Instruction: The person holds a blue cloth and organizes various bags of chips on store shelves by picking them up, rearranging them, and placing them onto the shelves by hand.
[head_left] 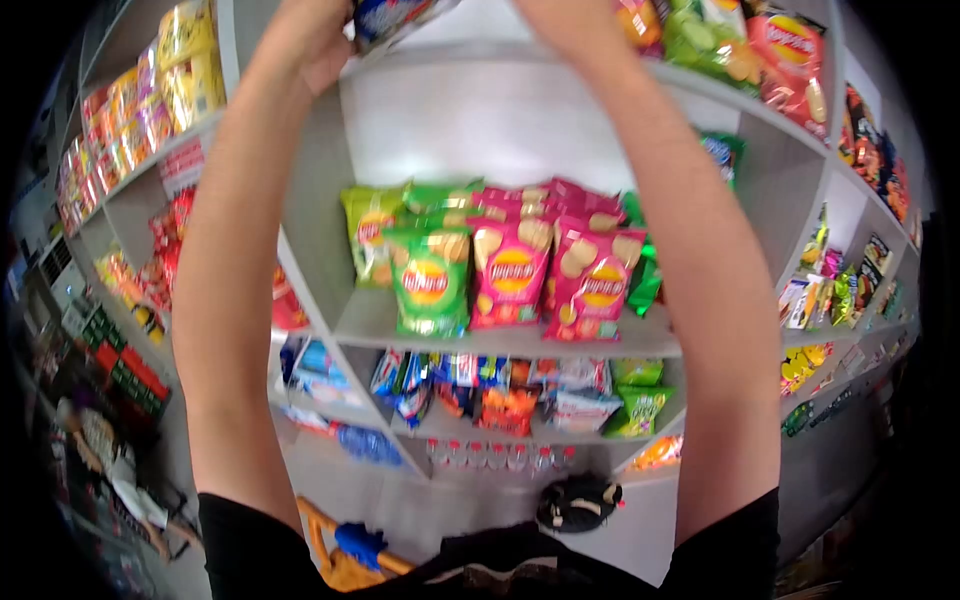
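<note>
Both my arms reach up to the upper shelf. My left hand (318, 45) is at the top edge, its fingers around a dark blue packet (385, 18) that is partly cut off by the frame. My right hand (565, 15) is also at the top edge, with its fingers out of the frame. Below, on the middle shelf, stand a green chip bag (429, 280), a pink chip bag (510, 272) and another pink bag (594, 280), with more bags behind them.
Chip bags (790, 60) stand on the upper shelf at right. Tubs (190, 75) fill shelves at left. Small snack packets (505, 410) lie on the lower shelf, above bottles (495, 456). A wooden chair (345, 575) and a person (125, 480) are lower left.
</note>
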